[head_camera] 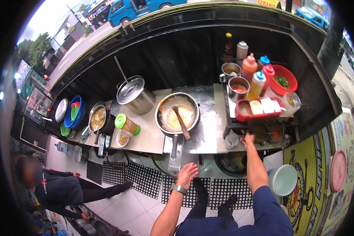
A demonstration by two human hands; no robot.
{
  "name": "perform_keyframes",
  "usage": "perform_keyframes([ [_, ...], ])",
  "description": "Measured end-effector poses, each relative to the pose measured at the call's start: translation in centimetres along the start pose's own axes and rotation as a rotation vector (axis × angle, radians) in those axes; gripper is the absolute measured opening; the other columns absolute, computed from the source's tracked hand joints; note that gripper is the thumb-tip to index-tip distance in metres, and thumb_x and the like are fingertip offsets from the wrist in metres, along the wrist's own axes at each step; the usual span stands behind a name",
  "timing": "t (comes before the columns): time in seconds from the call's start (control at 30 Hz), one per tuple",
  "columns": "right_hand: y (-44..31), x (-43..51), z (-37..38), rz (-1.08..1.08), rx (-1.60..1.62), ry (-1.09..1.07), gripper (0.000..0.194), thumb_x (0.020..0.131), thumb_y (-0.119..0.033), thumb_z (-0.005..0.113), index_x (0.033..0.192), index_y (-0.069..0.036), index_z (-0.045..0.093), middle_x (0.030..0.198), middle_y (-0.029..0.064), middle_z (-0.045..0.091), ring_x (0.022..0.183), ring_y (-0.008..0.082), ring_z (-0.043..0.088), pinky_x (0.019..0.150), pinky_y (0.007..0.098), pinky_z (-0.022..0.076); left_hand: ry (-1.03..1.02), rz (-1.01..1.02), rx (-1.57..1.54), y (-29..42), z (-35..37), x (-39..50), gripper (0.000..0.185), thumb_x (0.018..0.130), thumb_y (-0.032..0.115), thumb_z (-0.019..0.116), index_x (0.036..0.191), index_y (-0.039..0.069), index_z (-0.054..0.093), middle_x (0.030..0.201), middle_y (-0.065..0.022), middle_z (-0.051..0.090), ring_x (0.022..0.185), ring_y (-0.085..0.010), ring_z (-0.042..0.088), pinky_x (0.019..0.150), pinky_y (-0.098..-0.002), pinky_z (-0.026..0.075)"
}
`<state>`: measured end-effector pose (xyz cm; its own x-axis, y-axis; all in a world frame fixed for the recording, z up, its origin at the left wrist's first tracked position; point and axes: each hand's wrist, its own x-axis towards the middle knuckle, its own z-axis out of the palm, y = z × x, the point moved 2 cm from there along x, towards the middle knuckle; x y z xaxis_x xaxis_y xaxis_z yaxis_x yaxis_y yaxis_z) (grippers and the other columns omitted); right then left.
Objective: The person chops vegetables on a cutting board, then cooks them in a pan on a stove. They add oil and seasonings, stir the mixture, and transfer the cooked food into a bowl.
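Observation:
My left hand [187, 176], with a watch on its wrist, hangs in front of the counter, fingers apart and nothing in it. My right hand [247, 139] reaches to the shelf under the condiment rack, beside a clear container [232, 140] and a pot of brownish contents [259, 132]; its fingertips are partly hidden, and whether they hold something cannot be told. Between the hands, farther back, a frying pan [165, 121] with pale liquid sits on the stove. A wooden utensil [181, 122] leans across its rim, and its dark handle [174, 146] points towards me.
A lidded metal pot [140, 101], a green-lidded jar [128, 125] and a second pan [98, 119] stand left. Squeeze bottles [257, 84], a red condiment box [259, 114] and a red bowl [292, 78] fill the rack. A person [57, 188] stands at left; a white bucket [283, 180] is at right.

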<state>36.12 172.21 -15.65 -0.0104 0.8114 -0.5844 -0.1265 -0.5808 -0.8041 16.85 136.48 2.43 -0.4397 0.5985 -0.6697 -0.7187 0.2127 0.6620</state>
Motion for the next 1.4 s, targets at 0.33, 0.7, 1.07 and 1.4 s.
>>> perform_keyframes([
  [0.33,-2.4,-9.7,-2.4,0.000,0.231,-0.079,0.015,0.091,-0.008,0.049,0.096,0.005,0.054,0.081,0.0156,0.062,0.067,0.0195,0.062,0.059,0.0261,0.0519,0.094,-0.119,-0.365,4.7,1.0,16.9,0.057,0.087,0.020,0.062,0.130,-0.003,0.034,0.138,-0.0217,0.032,0.119,-0.0311,0.046,0.094,-0.0436,0.044],
  [0.7,-4.1,-25.4,-9.4,0.157,0.496,-0.295,0.027,0.084,0.003,0.055,0.109,-0.004,0.046,0.096,0.0174,0.059,0.072,0.0171,0.054,0.064,0.0269,0.0477,0.012,0.017,-0.397,7.4,2.3,14.3,0.014,0.088,0.011,0.059,0.091,0.010,0.046,0.081,-0.0035,0.053,0.072,-0.0145,0.053,0.062,-0.0278,0.046],
  [1.07,-11.1,-28.4,-8.8,0.226,0.419,-0.693,0.041,0.084,-0.005,0.060,0.118,-0.006,0.038,0.099,0.0168,0.057,0.074,0.0151,0.056,0.067,0.0254,0.0461,-0.210,-0.279,-0.146,2.3,7.9,-6.5,0.008,0.090,0.010,0.056,0.090,0.011,0.048,0.083,-0.0032,0.058,0.074,-0.0104,0.056,0.066,-0.0228,0.048],
  [1.4,-14.0,-26.5,-10.0,0.235,0.134,-0.787,0.035,0.086,-0.007,0.059,0.115,-0.007,0.040,0.097,0.0158,0.061,0.070,0.0129,0.055,0.064,0.0234,0.0444,-0.310,-0.487,-0.045,-3.6,14.0,-4.6,0.009,0.091,0.009,0.054,0.090,0.012,0.046,0.086,-0.0034,0.059,0.075,-0.0109,0.057,0.067,-0.0235,0.047],
])
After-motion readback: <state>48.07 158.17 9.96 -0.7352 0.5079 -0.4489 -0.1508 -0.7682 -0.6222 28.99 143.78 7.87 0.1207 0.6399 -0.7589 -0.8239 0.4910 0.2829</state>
